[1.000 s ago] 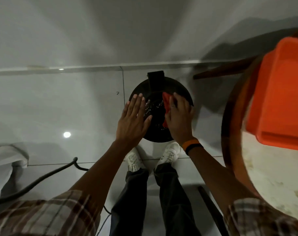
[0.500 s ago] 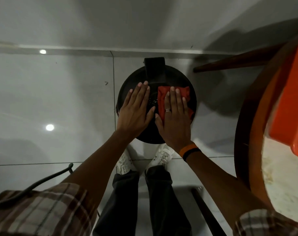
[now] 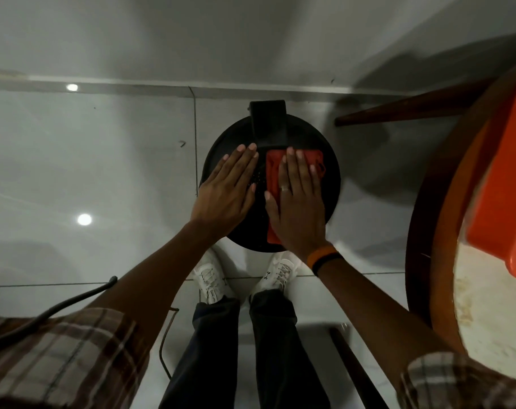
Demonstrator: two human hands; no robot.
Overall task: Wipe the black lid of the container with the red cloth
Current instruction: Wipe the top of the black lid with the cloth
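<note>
Pressing flat with fingers together, the right hand pins the red cloth against the right half of the black lid; nothing is clamped, the palm simply bears down, and cloth shows past the fingertips toward the lid's far edge and again by the wrist at the near edge. The left hand lies open and flat on the lid's left half, fingers spread slightly, its heel overhanging the left rim. Between the two hands a narrow strip of bare lid shows. A raised black block sits at the lid's far edge, just beyond both sets of fingertips. The lid rests low over the pale tiled floor, with white shoes just short of its near rim. Open floor lies to the left; to the right a round wooden table carrying an orange tub stands near.
</note>
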